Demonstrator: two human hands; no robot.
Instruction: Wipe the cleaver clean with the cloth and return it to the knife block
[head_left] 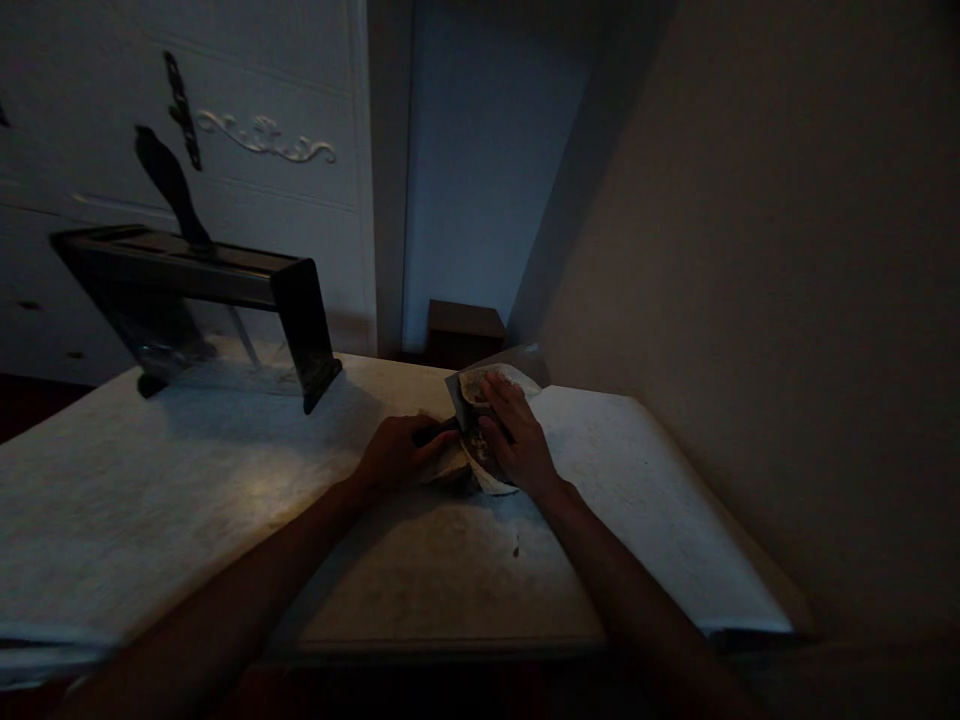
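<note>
Two-handed handling on a pale worktop (405,590), seen from the head view in dim light. The left hand (401,452) is closing around a dark handle (429,434), its thumb lying along the top; a flat grey blade (454,399) is standing up near the handle's far end. The right hand (523,440) is resting palm down, fingers stretched forward, on pale-and-brown material (487,466); whether it is clamping this material or only pressing on it cannot be told. The material is lying on the worktop, beneath and between the 2 hands, its pale rims showing around a darker, crumbly-looking middle; whether it forms 1 piece or several is unclear. Clear film (526,356) is rising just beyond the right fingertips. Nearer the viewer, 1 small dark fragment (516,547) is lying apart on the worktop. To the left, a black-framed stand (240,283) is standing upright, a dark grip (166,180) rising from its top. Behind it, a white door (292,70) is showing scroll ornament (266,140); a brown box (466,319) is sitting beyond the worktop's far edge, and a plain wall (750,250) is bounding the right side.
</note>
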